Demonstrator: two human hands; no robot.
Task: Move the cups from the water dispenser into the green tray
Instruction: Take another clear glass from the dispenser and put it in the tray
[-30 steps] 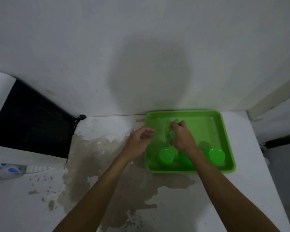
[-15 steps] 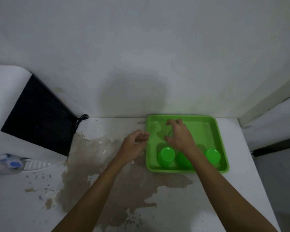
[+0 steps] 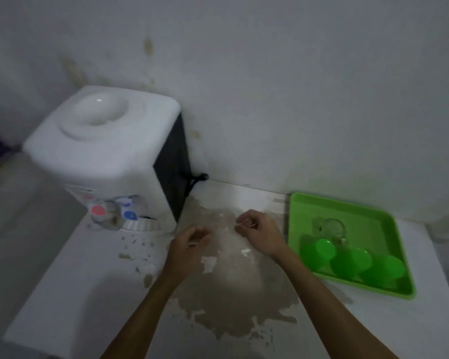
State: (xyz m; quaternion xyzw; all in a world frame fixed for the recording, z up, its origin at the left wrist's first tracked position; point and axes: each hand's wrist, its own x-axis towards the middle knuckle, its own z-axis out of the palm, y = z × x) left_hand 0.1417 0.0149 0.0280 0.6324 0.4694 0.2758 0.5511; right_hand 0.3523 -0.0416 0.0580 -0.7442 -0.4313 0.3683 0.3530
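The green tray (image 3: 389,224) lies at the right of the white table. Three green cups (image 3: 318,251) (image 3: 353,260) (image 3: 385,268) stand along its near side, and a clear glass cup (image 3: 331,226) stands behind them. The white water dispenser (image 3: 101,156) sits at the back left, and a clear cup (image 3: 112,212) stands under its red and blue taps. My left hand (image 3: 188,246) and my right hand (image 3: 259,231) hover over the stained table between dispenser and tray, fingers loosely curled, holding nothing.
A large brown stain (image 3: 231,294) with peeled patches covers the table's middle. A black cord (image 3: 196,178) leaves the dispenser's dark side at the wall. The wall runs close behind everything. The table's left edge drops off beside the dispenser.
My right hand let go of the clear cup in the tray and drew back left out of the tray. The view swung left, bringing the dispenser into sight.
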